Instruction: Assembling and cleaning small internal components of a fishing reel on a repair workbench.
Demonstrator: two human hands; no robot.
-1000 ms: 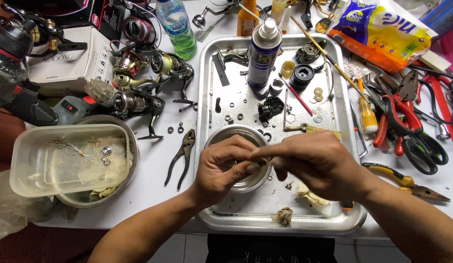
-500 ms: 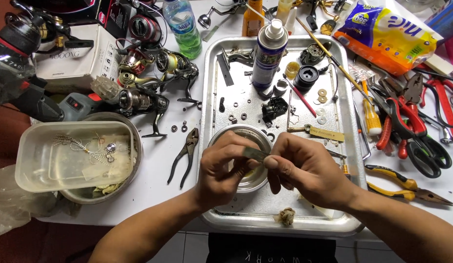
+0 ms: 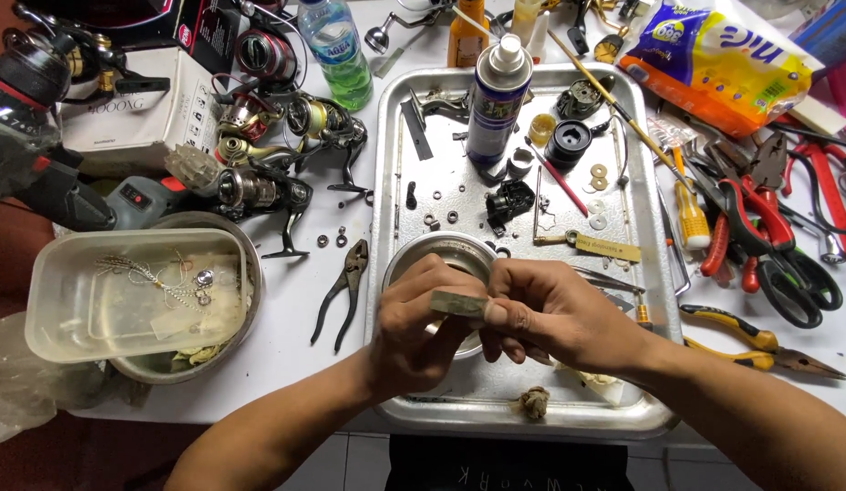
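At the far left, a clear plastic tub (image 3: 132,291) is seen resting on a round metal bowl (image 3: 227,350), with small metal bits lying inside the tub. Just right of it, on the white surface (image 3: 295,350), dark pliers (image 3: 344,289) are laid with the jaws pointing away. Farther off, several fishing reels (image 3: 268,155) are gathered beside a green-tinted water bottle (image 3: 336,50).

A metal tray (image 3: 391,182) is set in the middle of the surface. Over its near half, the left hand (image 3: 418,332) and the right hand (image 3: 550,314) are brought together above a small round metal dish (image 3: 445,247). A small flat greyish piece (image 3: 459,304) is pinched between them: it is gripped by the left thumb and fingers at one end and by the right thumb and forefinger at the other. The remaining fingers of both hands are curled in.

At the far side of the tray, a blue and white spray can (image 3: 495,100) stands upright, with black reel parts (image 3: 509,200) and loose washers scattered near it.

To the right of the tray, red-handled cutters (image 3: 741,227) and yellow-handled pliers (image 3: 759,341) are laid, and a yellow and blue packet (image 3: 723,59) lies at the far right.
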